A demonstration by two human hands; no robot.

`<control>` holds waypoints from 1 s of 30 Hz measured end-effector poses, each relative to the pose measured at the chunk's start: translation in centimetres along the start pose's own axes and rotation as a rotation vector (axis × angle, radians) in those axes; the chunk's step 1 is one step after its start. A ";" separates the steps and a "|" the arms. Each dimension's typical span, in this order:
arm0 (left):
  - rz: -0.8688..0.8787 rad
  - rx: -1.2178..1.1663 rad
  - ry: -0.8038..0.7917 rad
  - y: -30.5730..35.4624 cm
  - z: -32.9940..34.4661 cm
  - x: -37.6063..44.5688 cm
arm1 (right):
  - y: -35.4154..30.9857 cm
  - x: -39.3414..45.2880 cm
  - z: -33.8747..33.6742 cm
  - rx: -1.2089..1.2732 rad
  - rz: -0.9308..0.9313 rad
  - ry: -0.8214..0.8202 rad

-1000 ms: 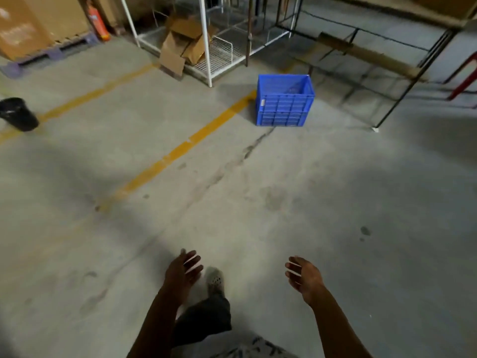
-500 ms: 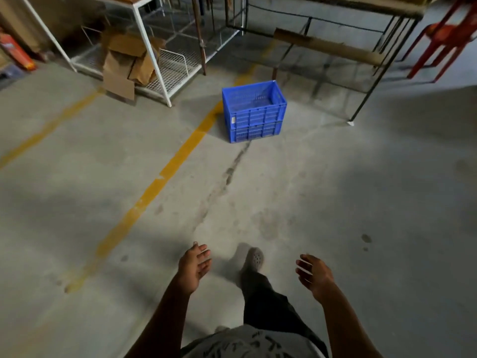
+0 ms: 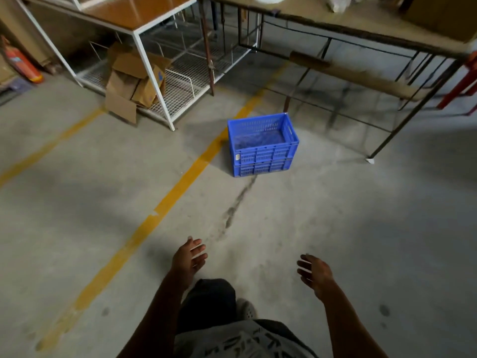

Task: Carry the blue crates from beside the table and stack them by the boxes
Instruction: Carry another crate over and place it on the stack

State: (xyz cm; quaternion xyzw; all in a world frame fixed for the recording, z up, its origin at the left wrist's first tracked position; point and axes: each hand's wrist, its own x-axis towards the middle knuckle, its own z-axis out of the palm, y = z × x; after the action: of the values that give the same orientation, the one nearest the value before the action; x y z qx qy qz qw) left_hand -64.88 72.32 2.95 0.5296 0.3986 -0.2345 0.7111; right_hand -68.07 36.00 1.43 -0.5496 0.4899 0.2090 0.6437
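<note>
Nearest the camera, both arms reach forward and down over the concrete floor (image 3: 335,228). The left hand (image 3: 189,258) hangs with its fingers spread and loose, palm turned inward, gripping nothing. The right hand (image 3: 316,272) is the same: fingers apart and empty. The two hands are well apart from each other, with a dark trouser leg and a pale shoe (image 3: 246,310) showing between and below them, the foot planted on the floor as in mid-stride.

Beyond the hands, a dark crack (image 3: 238,200) runs up the floor towards the one blue crate (image 3: 262,146) in view. The crate stands upright on the floor, open side up, and looks empty inside. Its left side sits just beside a yellow painted line (image 3: 165,202) that crosses the floor diagonally. It is well apart from both hands, so no hold has been taken on it.

Behind the crate stands the surface (image 3: 348,24), a long top on thin dark metal legs, with the crate just in front of its near edge. To the left is a white wire rack (image 3: 165,83) with a collapsed cardboard box (image 3: 134,78) on its lowest shelf, and a red fire extinguisher (image 3: 22,63) at the far left edge.

As a judgement, this crate is not yet picked up and the carry has not begun. The stacking place by the boxes is not clearly in view, so I cannot tell how many crates, if any, are already stacked there. What is left for this crate appears to be closing the gap, gripping it, carrying it and stacking it.
</note>
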 end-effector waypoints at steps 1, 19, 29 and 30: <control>-0.002 -0.006 0.000 1.6 0.9 1.4 | -1.8 1.2 0.5 -0.002 0.003 0.002; -0.071 0.064 -0.016 32.0 19.2 28.0 | -34.3 20.0 6.8 0.082 -0.069 0.188; -0.115 0.169 0.102 38.9 29.0 40.4 | -53.4 37.0 9.0 -0.260 0.009 0.039; -0.123 0.187 0.113 39.2 29.8 41.6 | -54.9 38.9 9.2 -0.311 0.025 0.022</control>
State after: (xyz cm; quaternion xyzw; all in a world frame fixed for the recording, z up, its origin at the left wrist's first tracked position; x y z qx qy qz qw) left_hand -1.98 60.86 -5.16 0.5805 0.4461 -0.2837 0.6193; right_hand -3.26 17.00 -5.20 -0.6387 0.4653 0.2841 0.5429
